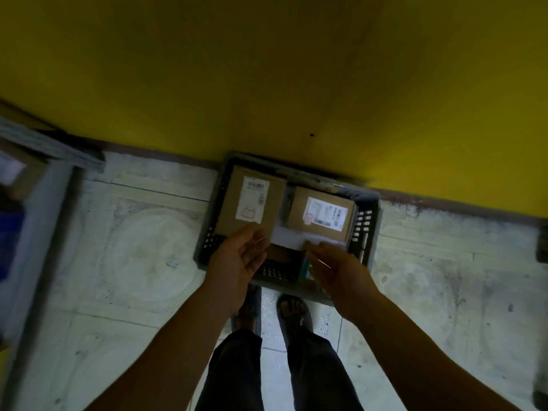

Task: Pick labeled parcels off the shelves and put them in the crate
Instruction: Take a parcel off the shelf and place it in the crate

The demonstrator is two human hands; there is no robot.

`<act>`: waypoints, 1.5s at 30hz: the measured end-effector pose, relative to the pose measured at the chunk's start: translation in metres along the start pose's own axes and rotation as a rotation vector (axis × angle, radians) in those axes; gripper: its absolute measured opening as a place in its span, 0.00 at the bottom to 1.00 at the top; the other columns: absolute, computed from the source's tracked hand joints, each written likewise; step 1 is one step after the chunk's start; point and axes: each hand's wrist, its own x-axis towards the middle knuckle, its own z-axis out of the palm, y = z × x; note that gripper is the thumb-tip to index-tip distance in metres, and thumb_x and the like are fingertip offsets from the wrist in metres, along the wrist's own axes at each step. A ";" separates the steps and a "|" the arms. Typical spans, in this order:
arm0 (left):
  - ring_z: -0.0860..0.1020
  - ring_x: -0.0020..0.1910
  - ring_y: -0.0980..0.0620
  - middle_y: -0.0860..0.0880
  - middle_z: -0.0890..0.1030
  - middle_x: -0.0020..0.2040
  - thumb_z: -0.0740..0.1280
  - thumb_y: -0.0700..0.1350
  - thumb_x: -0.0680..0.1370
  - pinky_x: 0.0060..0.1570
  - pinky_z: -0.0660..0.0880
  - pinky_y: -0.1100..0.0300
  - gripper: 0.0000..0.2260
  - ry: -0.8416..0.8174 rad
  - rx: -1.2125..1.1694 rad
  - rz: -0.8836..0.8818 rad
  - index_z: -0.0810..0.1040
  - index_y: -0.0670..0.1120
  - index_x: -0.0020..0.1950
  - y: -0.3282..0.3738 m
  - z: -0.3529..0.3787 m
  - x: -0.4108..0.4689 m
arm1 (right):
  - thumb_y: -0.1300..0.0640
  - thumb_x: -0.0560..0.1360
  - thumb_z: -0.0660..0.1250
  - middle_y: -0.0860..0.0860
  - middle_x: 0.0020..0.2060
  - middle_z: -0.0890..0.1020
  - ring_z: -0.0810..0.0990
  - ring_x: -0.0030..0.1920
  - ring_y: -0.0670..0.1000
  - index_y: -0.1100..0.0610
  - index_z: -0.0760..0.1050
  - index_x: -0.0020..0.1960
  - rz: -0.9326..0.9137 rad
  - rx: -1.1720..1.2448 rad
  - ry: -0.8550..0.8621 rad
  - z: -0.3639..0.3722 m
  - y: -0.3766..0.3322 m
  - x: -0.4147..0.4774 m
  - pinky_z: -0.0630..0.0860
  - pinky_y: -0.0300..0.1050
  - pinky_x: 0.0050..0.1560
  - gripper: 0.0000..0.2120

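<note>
1. Far out to the left of the left hand, a blurred grey shelf point(53, 149) carries what looks like a cardboard box. More picking probably waits there.
2. The left hand point(237, 259) hangs over the near left corner of the crate point(366, 226), with its fingers straight, palm turned inward, and nothing in it.
3. Just past its fingertips lies a flat labeled parcel point(249, 203), label up and readable, resting inside the crate along the left wall. It likely lies flat so that others can stack on it.
4. Between the two hands and a little beyond them, a white packet point(287, 237) lies low in the crate.
5. Ahead of the right fingertips sits a smaller labeled parcel point(320, 215), label up, tucked toward the right wall — using the space left over.
6. The right hand point(338, 271) mirrors the left — open, palm inward, empty, over the near rim. The facing palms suit steadying a load or letting it go, but which one cannot be told.
</note>
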 end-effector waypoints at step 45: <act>0.80 0.57 0.51 0.49 0.83 0.57 0.63 0.46 0.79 0.52 0.75 0.57 0.13 0.873 -1.151 0.923 0.78 0.47 0.62 -0.147 -0.542 -0.633 | 0.60 0.78 0.65 0.57 0.49 0.86 0.83 0.50 0.54 0.61 0.79 0.56 0.276 -1.471 -1.205 0.260 0.576 -0.585 0.77 0.46 0.47 0.09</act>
